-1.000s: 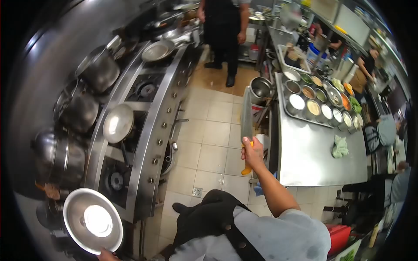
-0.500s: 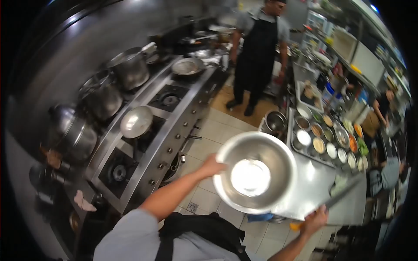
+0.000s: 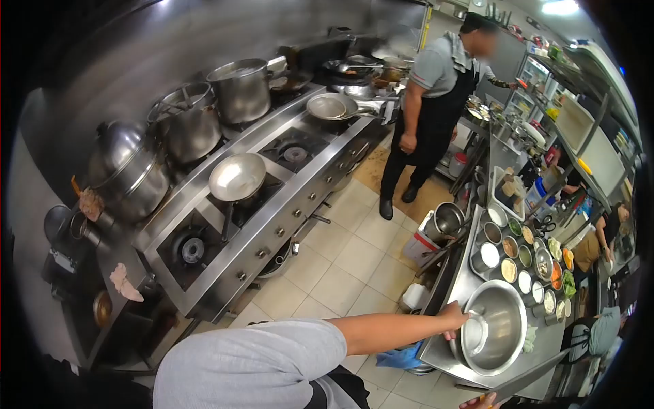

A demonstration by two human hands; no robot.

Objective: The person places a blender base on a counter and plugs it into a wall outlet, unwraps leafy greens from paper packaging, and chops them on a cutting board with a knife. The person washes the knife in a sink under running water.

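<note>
My left hand (image 3: 452,320) grips the near rim of a large steel mixing bowl (image 3: 505,330). The bowl is tilted, its shiny inside facing me, over the near part of the steel counter (image 3: 446,351). Low at the bottom edge, my right hand (image 3: 481,401) is closed on the orange handle of a knife, partly cut off by the frame. The long knife blade (image 3: 530,377) points up and right, just below the bowl. Some pale green leaf (image 3: 529,339) lies at the bowl's right side.
A tray of several ingredient tubs (image 3: 509,270) sits beyond the bowl. Left is a stove (image 3: 272,235) with a frying pan (image 3: 237,177) and stockpots (image 3: 238,92). A person in a black apron (image 3: 436,129) stands ahead; others work at right. A blue cloth (image 3: 400,357) hangs low by the counter.
My left hand has carried the bowl right, from above the floor to over the counter beside the tubs. The knife in my right hand is lower in view. The person ahead has turned.
</note>
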